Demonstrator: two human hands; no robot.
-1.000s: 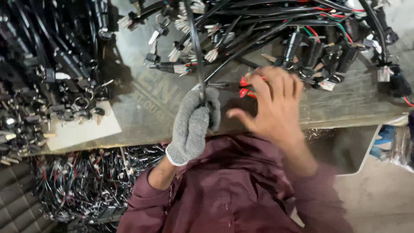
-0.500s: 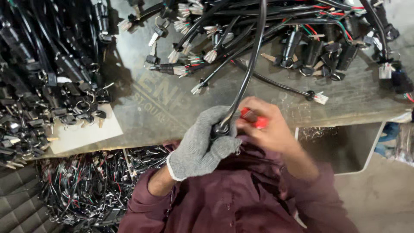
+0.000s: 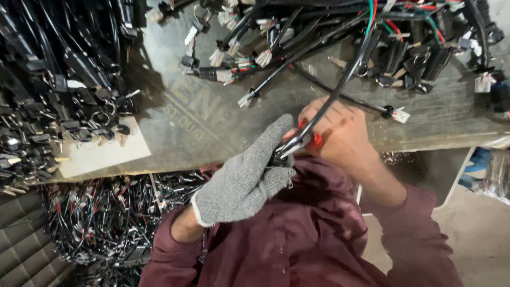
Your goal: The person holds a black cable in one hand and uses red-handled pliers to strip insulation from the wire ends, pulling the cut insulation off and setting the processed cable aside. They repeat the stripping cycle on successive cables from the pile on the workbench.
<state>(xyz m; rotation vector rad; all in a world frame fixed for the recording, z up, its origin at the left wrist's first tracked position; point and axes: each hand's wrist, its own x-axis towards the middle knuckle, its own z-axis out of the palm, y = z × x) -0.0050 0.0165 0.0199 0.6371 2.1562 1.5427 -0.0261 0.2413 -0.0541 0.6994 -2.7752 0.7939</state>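
Black cable (image 3: 340,87) runs up from closed gloved left grip (image 3: 247,180), bare right grip (image 3: 340,135) clasping red-handled tool (image 3: 317,140).

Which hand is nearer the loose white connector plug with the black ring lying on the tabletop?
Right. The bare right hand sits just below-left of the white connector plug, close to it. The grey knitted-glove left hand is farther left, on the black cable.

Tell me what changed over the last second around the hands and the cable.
The gloved left hand slid down the black cable to its near end and drew back toward the body. The bare right hand left the table, taking the red-handled tool along, and closed in on that cable end. The cable swung to slant up right. The cable piles stayed put.
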